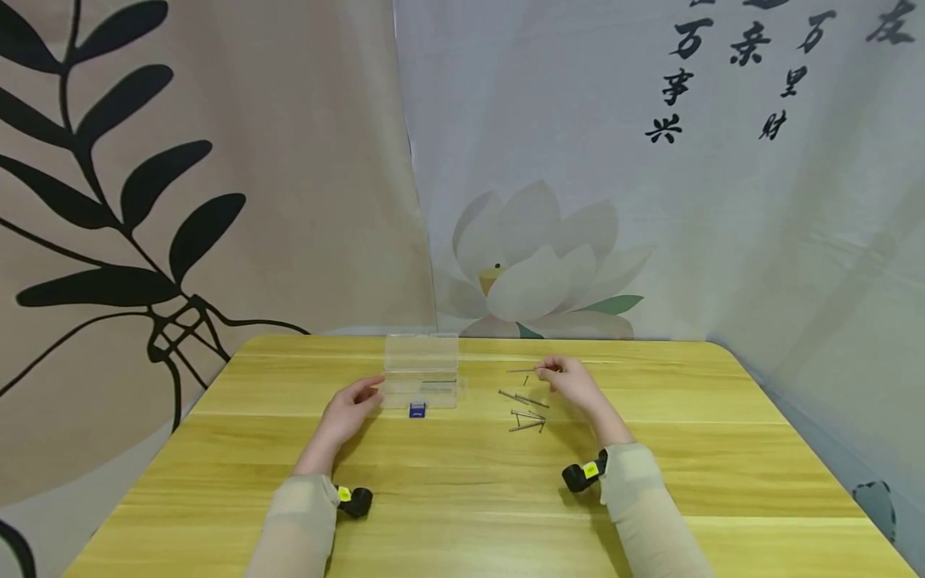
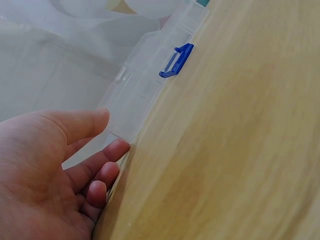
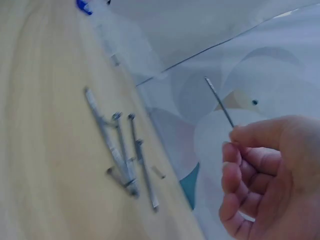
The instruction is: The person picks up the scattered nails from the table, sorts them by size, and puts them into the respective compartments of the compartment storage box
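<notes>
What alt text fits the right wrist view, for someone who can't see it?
The right hand pinches a thin metal rod in its fingers, free end pointing up-left. Nails lie on the wooden table; a clear box with a blue latch shows blurrily above.

Two hands point(image 1: 350, 411) point(image 1: 574, 384), two wrist cameras point(image 1: 357, 503) point(image 1: 578, 478), one box point(image 1: 421, 393), one table point(image 1: 448, 498), at least six nails point(image 3: 148, 175).

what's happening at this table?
Someone's handling nails. Their right hand pinches one nail off the table, over by the loose nails. Their left hand is at the left end of a clear plastic box with a blue latch. The box is open, with what looks like another nail inside.
</notes>
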The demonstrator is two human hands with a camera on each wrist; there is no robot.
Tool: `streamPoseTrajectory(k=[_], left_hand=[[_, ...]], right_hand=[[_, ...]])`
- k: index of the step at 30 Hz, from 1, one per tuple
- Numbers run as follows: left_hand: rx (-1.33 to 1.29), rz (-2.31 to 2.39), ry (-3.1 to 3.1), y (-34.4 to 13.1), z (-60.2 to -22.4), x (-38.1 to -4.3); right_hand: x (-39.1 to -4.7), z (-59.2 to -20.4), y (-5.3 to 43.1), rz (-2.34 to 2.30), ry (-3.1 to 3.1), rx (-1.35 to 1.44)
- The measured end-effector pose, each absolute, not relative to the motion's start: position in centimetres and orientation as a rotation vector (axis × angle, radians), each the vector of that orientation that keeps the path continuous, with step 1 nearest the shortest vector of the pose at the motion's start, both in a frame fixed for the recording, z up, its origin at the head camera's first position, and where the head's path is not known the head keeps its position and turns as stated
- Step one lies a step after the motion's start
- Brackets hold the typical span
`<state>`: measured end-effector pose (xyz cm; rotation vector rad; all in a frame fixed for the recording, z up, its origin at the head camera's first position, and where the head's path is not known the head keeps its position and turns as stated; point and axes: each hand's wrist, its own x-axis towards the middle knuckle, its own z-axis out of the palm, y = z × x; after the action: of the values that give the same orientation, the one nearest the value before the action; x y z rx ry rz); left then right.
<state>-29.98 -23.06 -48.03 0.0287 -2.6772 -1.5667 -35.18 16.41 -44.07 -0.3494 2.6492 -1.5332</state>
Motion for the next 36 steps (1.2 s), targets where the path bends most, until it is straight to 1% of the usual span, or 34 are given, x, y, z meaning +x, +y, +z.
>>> streamPoseTrajectory(k=[11, 22, 30, 36], left_hand=[[0.032, -1.574, -2.666, -23.2, -47.9, -29.8], [0.021, -1.569, -2.667, -23.5, -47.7, -29.8], [0.013, -1.547, -2.67, -23.5, -47.3, -29.9], [-0.004, -1.55, -2.685, -23.2, -47.7, -29.8]], right_hand=[[-33.9, -40.5, 16.2, -1.683, 2.691, -0.446], [-33.3, -39.0, 15.3, -1.686, 2.7, -0.513], [-34.8, -38.1, 12.3, -1.66, 2.707, -0.58], [-36.1, -38.9, 9.4, -1.583, 2.731, -0.635]])
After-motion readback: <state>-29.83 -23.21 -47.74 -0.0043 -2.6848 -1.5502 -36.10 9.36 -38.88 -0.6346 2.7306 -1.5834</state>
